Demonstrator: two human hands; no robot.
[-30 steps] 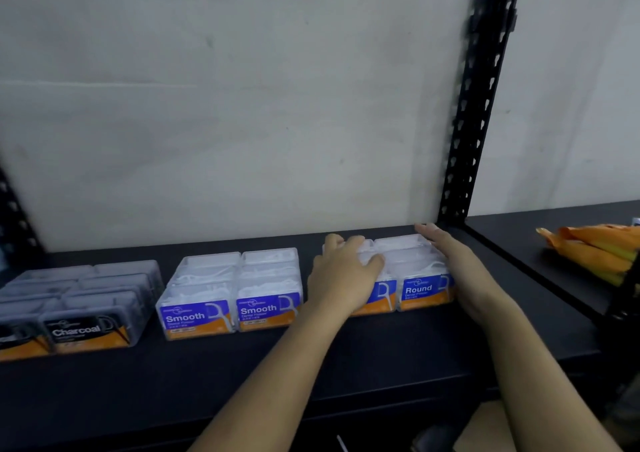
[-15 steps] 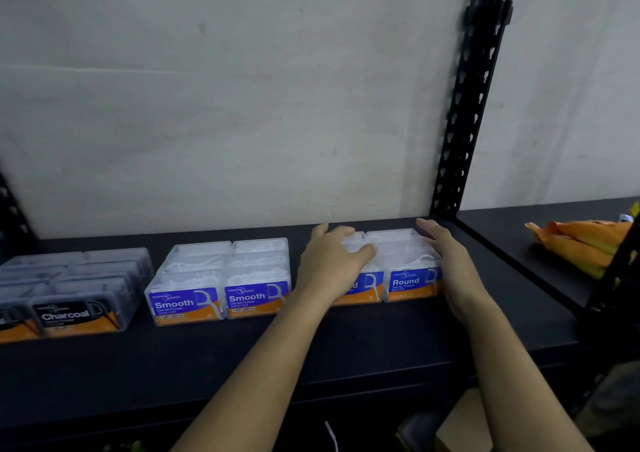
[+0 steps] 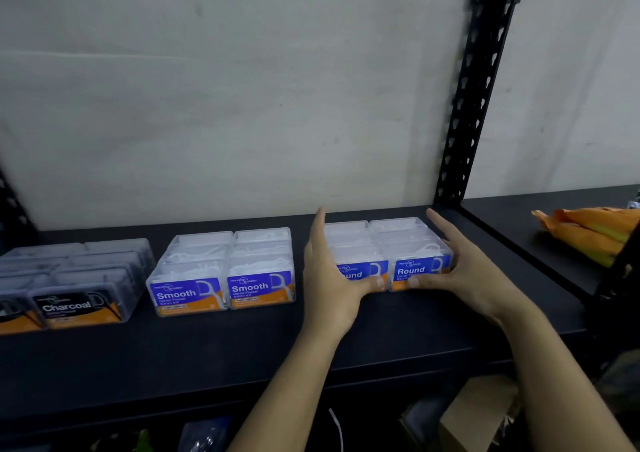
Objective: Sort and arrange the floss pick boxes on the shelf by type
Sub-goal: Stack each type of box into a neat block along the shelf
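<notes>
Round floss pick boxes — right end of shelf, beside the Smooth boxes — we press between left hand and right hand, fingers straight, apparently to square the block.

The light is soft, even and rather dim. The pale wall catches most of it, while the black shelf stays dark and matt, with only faint shadow under the boxes. The clear lids of the Round boxes wash out to white. The Charcoal boxes at the shelf's left end are smeared. The black upright leans and blurs from wide-angle stretch.
</notes>
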